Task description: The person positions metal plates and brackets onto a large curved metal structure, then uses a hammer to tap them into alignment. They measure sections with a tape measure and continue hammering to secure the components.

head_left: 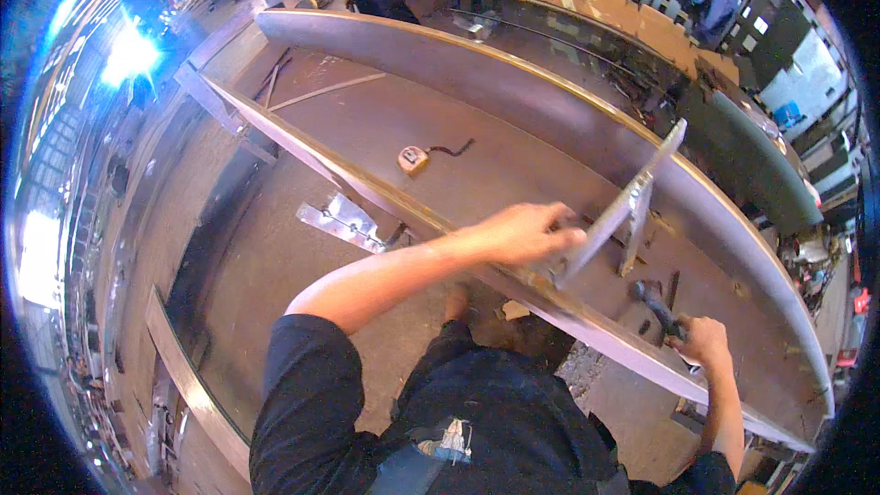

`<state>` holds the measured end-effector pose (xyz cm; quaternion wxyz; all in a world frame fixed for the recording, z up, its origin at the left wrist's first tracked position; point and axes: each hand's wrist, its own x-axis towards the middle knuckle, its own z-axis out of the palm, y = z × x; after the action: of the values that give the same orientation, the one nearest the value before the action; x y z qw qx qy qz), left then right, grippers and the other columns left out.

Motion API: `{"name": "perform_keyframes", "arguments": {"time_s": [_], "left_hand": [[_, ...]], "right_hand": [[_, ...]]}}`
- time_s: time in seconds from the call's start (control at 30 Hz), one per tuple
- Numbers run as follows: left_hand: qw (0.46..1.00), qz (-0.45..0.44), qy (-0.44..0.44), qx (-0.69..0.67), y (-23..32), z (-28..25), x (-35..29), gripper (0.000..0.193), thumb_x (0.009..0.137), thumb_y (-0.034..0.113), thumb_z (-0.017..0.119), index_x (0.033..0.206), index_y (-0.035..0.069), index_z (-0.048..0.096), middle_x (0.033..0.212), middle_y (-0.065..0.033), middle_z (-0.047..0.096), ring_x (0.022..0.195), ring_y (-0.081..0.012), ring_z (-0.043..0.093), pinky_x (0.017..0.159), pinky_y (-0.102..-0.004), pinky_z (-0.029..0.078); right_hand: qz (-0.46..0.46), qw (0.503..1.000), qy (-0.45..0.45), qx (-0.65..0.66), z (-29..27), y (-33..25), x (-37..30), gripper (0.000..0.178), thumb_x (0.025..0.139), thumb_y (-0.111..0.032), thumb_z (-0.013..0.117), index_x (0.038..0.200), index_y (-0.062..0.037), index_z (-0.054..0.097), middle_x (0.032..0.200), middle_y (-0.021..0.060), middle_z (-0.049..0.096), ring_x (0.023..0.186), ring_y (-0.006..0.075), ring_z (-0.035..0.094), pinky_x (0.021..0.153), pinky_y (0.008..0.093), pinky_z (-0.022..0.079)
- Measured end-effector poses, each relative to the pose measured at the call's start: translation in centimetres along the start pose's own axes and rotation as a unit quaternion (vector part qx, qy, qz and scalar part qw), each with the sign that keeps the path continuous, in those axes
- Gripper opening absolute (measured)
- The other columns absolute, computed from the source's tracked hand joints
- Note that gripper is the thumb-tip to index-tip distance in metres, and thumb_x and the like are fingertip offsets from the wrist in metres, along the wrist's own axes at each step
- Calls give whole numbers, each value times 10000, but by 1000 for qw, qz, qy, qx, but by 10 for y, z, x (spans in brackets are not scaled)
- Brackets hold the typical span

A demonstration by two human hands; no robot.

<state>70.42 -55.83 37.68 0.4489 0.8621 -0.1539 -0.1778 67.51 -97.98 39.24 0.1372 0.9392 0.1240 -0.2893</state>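
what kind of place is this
Most likely a metal fabrication workshop: a long steel channel on the floor, the right hand gripping a hammer, the left hand steadying a steel plate.

packages: none seen | labels: small pale patch (446, 441) with dark markings, low on dark shirt near bottom edge (too blurred to tell whether tag or print) | signs: none made out among far racks and walls | screens: none | elsewhere: only bare steel plate and workshop clutter
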Motion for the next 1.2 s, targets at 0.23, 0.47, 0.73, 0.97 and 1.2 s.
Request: {"name": "perform_keyframes", "arguments": {"time_s": [0.23, 0.47, 0.73, 0.97, 1.2], "left_hand": [[993, -26, -105, -52, -24, 40, 73, 863, 930, 655, 488, 1388, -76, 457, 1361, -280, 540, 1281, -375, 516, 1091, -423, 377], [921, -110, -196, -319, -5, 45, 86, 495, 929, 420, 628, 1158, -7, 529, 955, -159, 652, 812, -245, 680, 735, -401, 565], [852, -200, -179, -451, -7, 60, 99, 404, 869, 171, 605, 1224, 23, 480, 846, -96, 560, 596, -236, 603, 564, -414, 548], [922, -157, -123, -331, 30, 61, 83, 378, 849, 239, 601, 1108, -19, 505, 779, -127, 573, 583, -241, 607, 538, -397, 533], [977, -72, -32, -199, 56, -21, 19, 486, 823, 341, 613, 1084, -60, 526, 850, -205, 605, 721, -271, 628, 659, -422, 509]], "right_hand": [[66, 798, 197, 566, -23, 5, 134, 740, 863, -641, 587, 1295, -42, 542, 1103, 145, 650, 961, 267, 613, 811, 388, 473], [53, 671, 154, 724, -75, -59, 211, 905, 841, -785, 495, 1368, -50, 524, 1098, 113, 687, 1037, 212, 620, 939, 410, 403], [13, 631, 125, 765, -89, -70, 222, 540, 833, -632, 666, 994, -120, 616, 844, -10, 623, 766, 124, 514, 738, 277, 350], [-40, 593, 120, 795, -79, -53, 211, 564, 884, -610, 617, 1061, -76, 583, 840, 73, 657, 843, 208, 605, 815, 361, 414], [-114, 562, 185, 798, -162, -115, 142, 665, 930, -635, 502, 1192, -24, 512, 955, 178, 695, 933, 269, 618, 916, 435, 432]]}}
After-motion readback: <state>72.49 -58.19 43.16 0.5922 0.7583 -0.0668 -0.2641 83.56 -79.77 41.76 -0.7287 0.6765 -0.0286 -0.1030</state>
